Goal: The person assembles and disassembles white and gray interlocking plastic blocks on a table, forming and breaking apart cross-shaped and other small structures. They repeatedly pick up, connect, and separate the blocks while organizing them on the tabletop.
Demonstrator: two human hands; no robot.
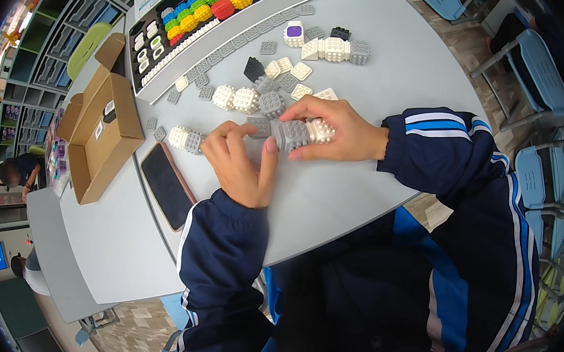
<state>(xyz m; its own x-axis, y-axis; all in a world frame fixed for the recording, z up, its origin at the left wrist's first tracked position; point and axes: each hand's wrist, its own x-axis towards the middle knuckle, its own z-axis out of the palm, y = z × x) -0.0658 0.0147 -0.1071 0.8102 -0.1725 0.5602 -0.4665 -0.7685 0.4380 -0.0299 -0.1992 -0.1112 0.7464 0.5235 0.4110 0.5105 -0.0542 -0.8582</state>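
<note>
My right hand [335, 127] grips a short row of joined studded building blocks [297, 135], grey at the left end and white at the right. Its thumb and fingers press on opposite sides of the row. Close to the grey end, my left hand [237, 167] has its thumb and index finger apart, the thumb tip beside the grey block. A flat grey studded plate [259, 126] shows by the left index fingertip. Left of that hand lies a white-and-grey block pair [185, 140]. Just beyond my hands sits a longer white-and-grey block chain [245, 100].
Loose white tiles [300, 72] and grey plates lie farther back, with another block chain [336, 49] at right. Behind stands a long tray of coloured blocks [254, 26]. An open cardboard box [103, 135] and a phone [166, 186] are at left; blue chairs [535, 73] stand right.
</note>
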